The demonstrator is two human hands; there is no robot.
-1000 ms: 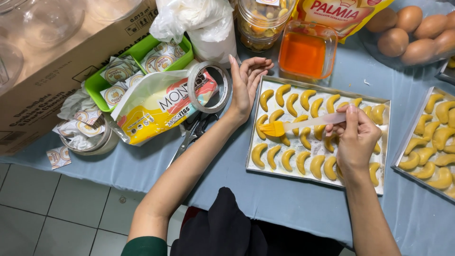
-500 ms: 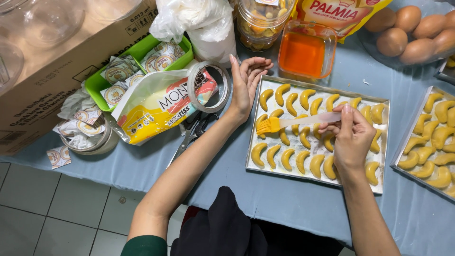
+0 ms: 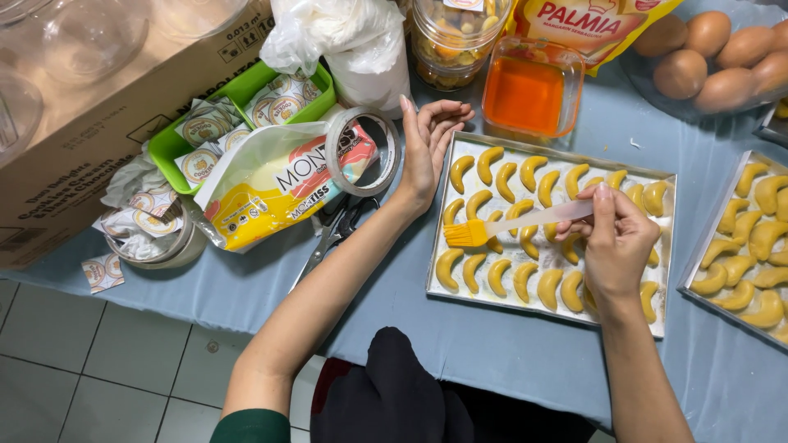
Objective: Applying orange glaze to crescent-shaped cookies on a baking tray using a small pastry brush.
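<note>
My right hand (image 3: 617,243) holds a pastry brush (image 3: 492,229) with a clear handle and yellow bristles over a metal baking tray (image 3: 548,308). The bristles hover above the crescent-shaped yellow cookies (image 3: 497,276) at the tray's left side. My left hand (image 3: 428,144) rests at the tray's top-left corner, fingers loosely curled, holding nothing. A square glass dish of orange liquid (image 3: 529,93) stands just beyond the tray.
A second tray of crescent cookies (image 3: 751,246) lies at the right. Brown eggs (image 3: 714,53) sit at the back right. A tape roll (image 3: 361,150), scissors (image 3: 332,234), a yellow packet (image 3: 271,193), a green basket (image 3: 168,148), a cardboard box (image 3: 74,148) and a jar (image 3: 451,37) crowd the left and back.
The brush has moved left and slightly down across the tray, from the middle rows toward the left cookies. My left hand stays at the tray's corner.
</note>
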